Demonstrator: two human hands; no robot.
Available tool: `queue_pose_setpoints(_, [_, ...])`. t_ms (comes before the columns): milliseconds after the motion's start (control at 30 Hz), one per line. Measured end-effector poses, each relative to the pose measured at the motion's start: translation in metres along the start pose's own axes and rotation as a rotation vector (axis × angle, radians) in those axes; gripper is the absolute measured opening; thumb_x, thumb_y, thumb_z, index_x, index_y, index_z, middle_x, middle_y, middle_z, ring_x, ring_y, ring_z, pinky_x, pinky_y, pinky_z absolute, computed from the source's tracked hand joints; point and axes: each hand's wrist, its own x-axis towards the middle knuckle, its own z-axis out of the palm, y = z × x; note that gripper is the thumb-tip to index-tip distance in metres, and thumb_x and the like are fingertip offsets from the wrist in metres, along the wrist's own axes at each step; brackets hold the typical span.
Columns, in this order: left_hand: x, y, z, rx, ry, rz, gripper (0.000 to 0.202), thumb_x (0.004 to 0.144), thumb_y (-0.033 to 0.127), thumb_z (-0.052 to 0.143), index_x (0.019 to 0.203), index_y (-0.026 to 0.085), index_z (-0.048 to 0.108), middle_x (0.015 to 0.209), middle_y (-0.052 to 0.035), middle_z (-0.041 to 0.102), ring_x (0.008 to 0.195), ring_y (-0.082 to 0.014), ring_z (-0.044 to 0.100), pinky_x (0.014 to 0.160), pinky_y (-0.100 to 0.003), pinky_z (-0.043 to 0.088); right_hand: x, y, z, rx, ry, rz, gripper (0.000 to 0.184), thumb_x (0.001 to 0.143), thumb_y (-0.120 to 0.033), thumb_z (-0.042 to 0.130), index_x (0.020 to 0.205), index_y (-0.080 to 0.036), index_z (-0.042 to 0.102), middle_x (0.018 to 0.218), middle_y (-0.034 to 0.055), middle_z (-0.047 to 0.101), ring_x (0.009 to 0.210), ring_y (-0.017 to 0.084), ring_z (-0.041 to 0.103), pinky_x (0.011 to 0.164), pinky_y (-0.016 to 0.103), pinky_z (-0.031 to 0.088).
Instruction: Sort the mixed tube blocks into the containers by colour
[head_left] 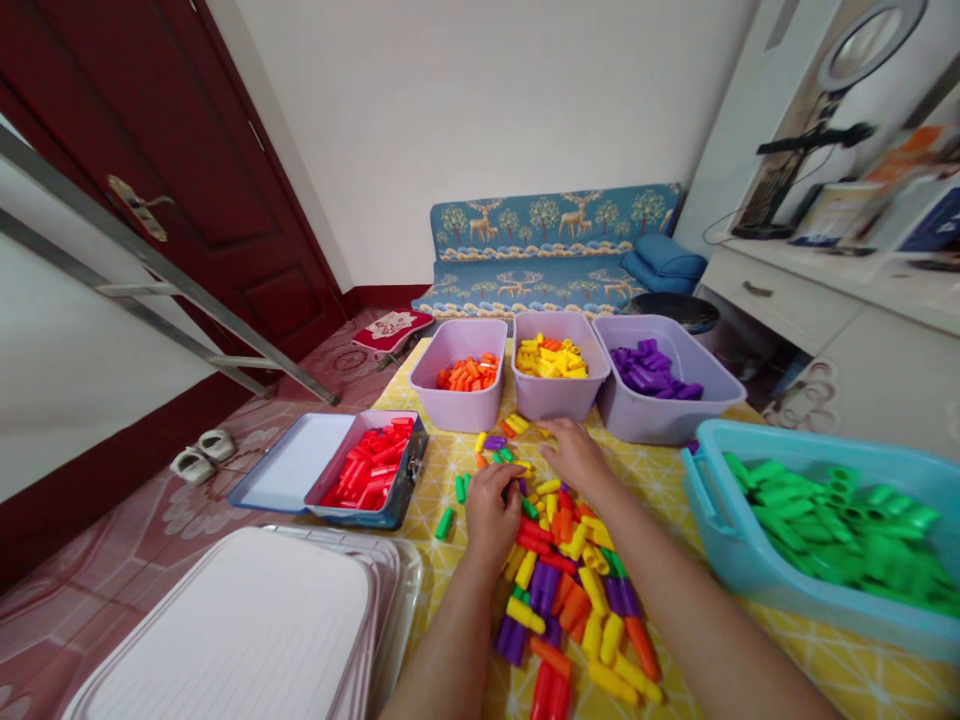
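Observation:
Loose plastic tube-shaped pieces in red, yellow, orange, purple and green lie heaped on the yellow patterned tablecloth point(675, 620). My left hand point(493, 510) is at the left edge of the heap, its fingers curled down; whatever is in them is hidden. A little farther forward, my right hand point(576, 455) reaches to the far end of the heap. Its fingers are drawn together at a yellow piece point(543, 432). Several green pieces, among them a single green piece point(445, 524), lie left of my left hand.
Along the back stand lilac bins with orange point(457, 408), yellow point(555, 400) and purple pieces point(651, 372). A turquoise basket point(817, 585) of green pieces is at right. On the left are an open tin point(409, 490) of red pieces and stacked white lids point(232, 620).

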Motion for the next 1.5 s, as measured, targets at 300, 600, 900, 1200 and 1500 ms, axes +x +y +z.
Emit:
queue_pose_setpoints(300, [0.000, 0.002, 0.000, -0.009, -0.010, -0.015, 0.029, 0.076, 0.005, 0.052, 0.093, 0.021, 0.070, 0.095, -0.0045, 0.071, 0.092, -0.0194, 0.063, 0.086, -0.036, 0.046, -0.007, 0.005, 0.000, 0.097, -0.146, -0.041, 0.026, 0.076, -0.013, 0.057, 0.096, -0.020, 0.072, 0.104, 0.0070, 0.071, 0.097, 0.021, 0.065, 0.090, 0.034, 0.049])
queue_pose_setpoints(600, [-0.001, 0.003, -0.001, -0.005, -0.017, -0.029, 0.026, 0.079, 0.007, 0.052, 0.092, 0.020, 0.070, 0.096, -0.0051, 0.070, 0.092, -0.0190, 0.063, 0.087, -0.036, 0.046, -0.104, 0.006, -0.049, 0.126, -0.213, 0.034, 0.047, 0.069, -0.028, 0.068, 0.116, -0.026, 0.063, 0.113, 0.0079, 0.066, 0.103, 0.027, 0.062, 0.092, 0.041, 0.047])
queue_pose_setpoints(900, [-0.001, 0.006, -0.002, 0.033, -0.059, -0.049, 0.025, 0.081, 0.009, 0.052, 0.094, 0.021, 0.070, 0.097, -0.0027, 0.070, 0.094, -0.0184, 0.061, 0.088, -0.034, 0.043, -0.099, -0.007, -0.021, 0.215, -0.219, 0.019, 0.061, 0.069, -0.020, 0.064, 0.129, -0.022, 0.052, 0.131, 0.0102, 0.053, 0.124, 0.027, 0.047, 0.106, 0.043, 0.034])
queue_pose_setpoints(1200, [-0.002, 0.015, -0.010, 0.010, -0.113, -0.008, 0.027, 0.085, 0.028, 0.055, 0.111, 0.024, 0.064, 0.108, -0.0027, 0.068, 0.101, -0.0199, 0.058, 0.092, -0.035, 0.039, -0.078, -0.009, 0.006, 0.734, -0.098, 0.144, 0.048, 0.071, -0.022, 0.063, 0.118, -0.023, 0.055, 0.116, 0.0048, 0.063, 0.105, 0.022, 0.060, 0.095, 0.038, 0.045])
queue_pose_setpoints(1500, [-0.002, 0.007, -0.004, 0.023, -0.144, -0.011, 0.024, 0.088, 0.039, 0.052, 0.089, 0.019, 0.065, 0.087, -0.0029, 0.067, 0.087, -0.0189, 0.057, 0.082, -0.031, 0.040, -0.086, -0.011, -0.005, 0.789, -0.062, 0.153, 0.047, 0.071, -0.023, 0.065, 0.117, -0.022, 0.056, 0.116, 0.0050, 0.063, 0.106, 0.022, 0.059, 0.095, 0.037, 0.045])
